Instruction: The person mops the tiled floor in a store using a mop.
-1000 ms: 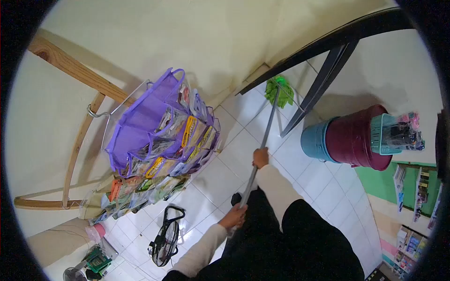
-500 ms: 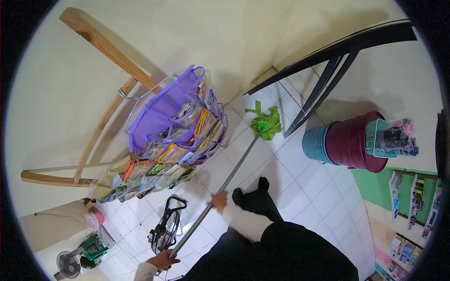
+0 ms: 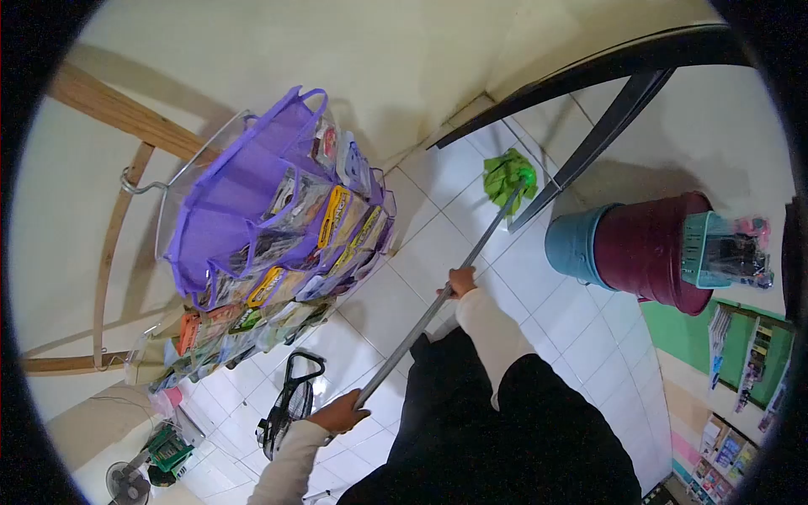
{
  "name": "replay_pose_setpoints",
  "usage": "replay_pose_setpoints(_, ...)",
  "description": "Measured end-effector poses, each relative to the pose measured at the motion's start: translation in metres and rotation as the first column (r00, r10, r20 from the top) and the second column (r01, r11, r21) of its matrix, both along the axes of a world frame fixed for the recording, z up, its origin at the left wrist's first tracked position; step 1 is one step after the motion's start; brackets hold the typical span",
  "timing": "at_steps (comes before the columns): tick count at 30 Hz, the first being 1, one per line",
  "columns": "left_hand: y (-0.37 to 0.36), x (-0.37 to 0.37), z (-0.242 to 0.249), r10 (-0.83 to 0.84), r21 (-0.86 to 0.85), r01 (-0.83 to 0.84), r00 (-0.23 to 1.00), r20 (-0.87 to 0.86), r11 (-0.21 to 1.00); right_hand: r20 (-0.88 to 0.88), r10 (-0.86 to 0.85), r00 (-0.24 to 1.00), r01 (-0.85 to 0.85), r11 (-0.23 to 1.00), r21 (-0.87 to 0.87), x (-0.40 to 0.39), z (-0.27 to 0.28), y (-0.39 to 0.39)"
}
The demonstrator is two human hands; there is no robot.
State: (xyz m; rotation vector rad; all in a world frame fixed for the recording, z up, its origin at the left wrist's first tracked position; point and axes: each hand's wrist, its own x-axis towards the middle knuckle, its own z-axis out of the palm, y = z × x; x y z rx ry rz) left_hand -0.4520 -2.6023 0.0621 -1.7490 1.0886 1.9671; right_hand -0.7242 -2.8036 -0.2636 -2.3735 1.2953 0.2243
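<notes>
A mop with a long grey handle [image 3: 412, 338] slants across the view. Its green mop head [image 3: 505, 178] lies on white floor tiles beside the foot of a black metal frame. My left hand [image 3: 338, 411] is closed round the upper end of the handle, low in the view. Farther down the handle, my right hand [image 3: 459, 283] also grips it, with the fingers wrapped round.
A purple hanging organizer [image 3: 244, 202] with packets hangs at left from a wooden rack [image 3: 126, 114]. Black frame legs [image 3: 614, 114] stand right of the mop head. Blue [image 3: 574, 246] and maroon buckets [image 3: 648, 251] are at right. A black fan [image 3: 290, 404] is on the floor.
The mop head has slid rightward and away, up against the black frame's leg. Both hands have moved right and forward with the handle. The view has shifted closer to the purple organizer.
</notes>
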Motion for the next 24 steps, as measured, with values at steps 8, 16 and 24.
replay_pose_setpoints(8, -0.047, -0.081, -0.071, 0.033, -0.021, -0.034, 0.997, -0.065, 0.999, -0.042, -0.995, -0.09, 0.763, -0.096, 0.639, -0.057, -0.032, -0.078)
replay_pose_setpoints(16, 0.05, -0.06, -0.054, 0.036, -0.163, -0.037, 0.999, -0.011, 0.986, -0.191, -0.376, 0.907, 0.419, 0.852, 0.312, -0.038, -0.034, 0.005)
replay_pose_setpoints(24, 0.227, 0.06, 0.069, 0.168, 0.012, -0.169, 0.984, 0.065, 0.986, 0.053, 0.127, 0.991, -0.137, 0.931, 0.338, 0.078, 0.076, 0.166)
